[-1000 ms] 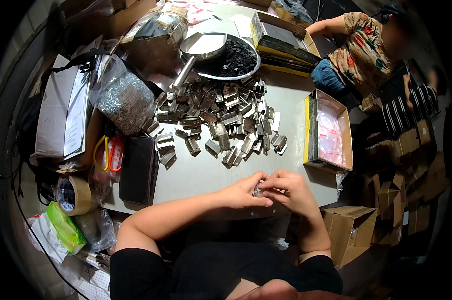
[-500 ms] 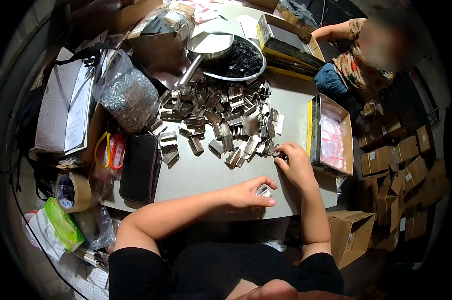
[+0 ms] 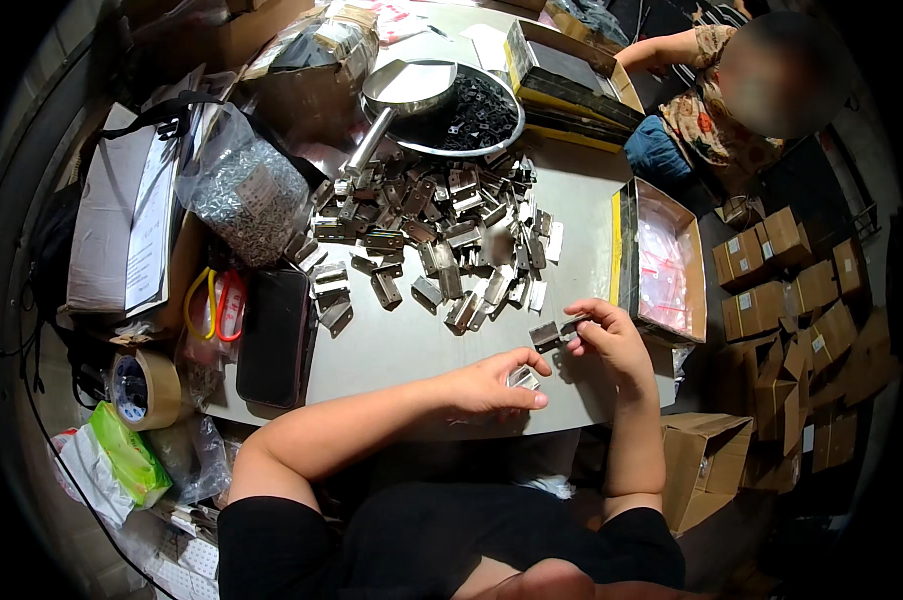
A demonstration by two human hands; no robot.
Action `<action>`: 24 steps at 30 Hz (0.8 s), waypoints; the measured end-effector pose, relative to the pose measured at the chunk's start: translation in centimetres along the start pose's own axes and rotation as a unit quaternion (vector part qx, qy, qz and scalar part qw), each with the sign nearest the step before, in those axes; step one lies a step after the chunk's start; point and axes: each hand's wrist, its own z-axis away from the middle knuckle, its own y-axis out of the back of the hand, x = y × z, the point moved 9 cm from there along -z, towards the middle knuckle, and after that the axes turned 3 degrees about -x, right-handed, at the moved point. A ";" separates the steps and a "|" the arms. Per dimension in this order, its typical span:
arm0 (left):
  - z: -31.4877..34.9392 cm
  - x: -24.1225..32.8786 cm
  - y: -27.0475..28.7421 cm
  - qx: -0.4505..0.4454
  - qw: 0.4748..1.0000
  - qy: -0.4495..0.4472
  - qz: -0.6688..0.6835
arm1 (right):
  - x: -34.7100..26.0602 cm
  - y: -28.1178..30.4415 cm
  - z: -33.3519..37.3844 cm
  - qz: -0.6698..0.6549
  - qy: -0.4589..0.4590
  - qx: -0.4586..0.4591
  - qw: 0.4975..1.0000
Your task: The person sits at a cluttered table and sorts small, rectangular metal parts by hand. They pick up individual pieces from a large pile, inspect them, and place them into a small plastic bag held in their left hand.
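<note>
A heap of small bent metal brackets (image 3: 441,225), some with holes, lies on the grey table (image 3: 371,365). My right hand (image 3: 614,343), at the near right of the heap, pinches a metal bracket (image 3: 545,337) between thumb and fingers, just above the tabletop. Near the table's front edge my left hand (image 3: 491,386) is curled around a shiny metal bracket (image 3: 522,377), partly hidden by the fingers. The two hands are close together but apart.
Behind the heap stands a basin of black parts (image 3: 476,115) with a metal scoop (image 3: 408,85) on it. An open box of plastic bags (image 3: 661,260) is at the right. A dark case (image 3: 274,335), scissors (image 3: 214,305) and a bag of screws (image 3: 246,190) line the left. Another person (image 3: 711,115) sits far right.
My right hand has drawn back from the heap's near right edge, toward me and slightly right, with a bracket in its fingers. The left hand has stayed almost still.
</note>
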 end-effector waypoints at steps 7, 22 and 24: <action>0.0 0.1 -0.2 0.001 1.000 -0.003 0.019 | 2.1 0.0 -0.7 0.125 -0.018 0.003 0.992; 0.5 0.4 0.6 0.057 0.997 0.002 0.057 | -1.3 -2.3 0.9 0.238 0.062 -0.041 0.968; -0.1 0.3 1.0 0.057 0.997 -0.034 0.032 | -2.0 -4.0 1.8 0.222 0.062 -0.120 0.966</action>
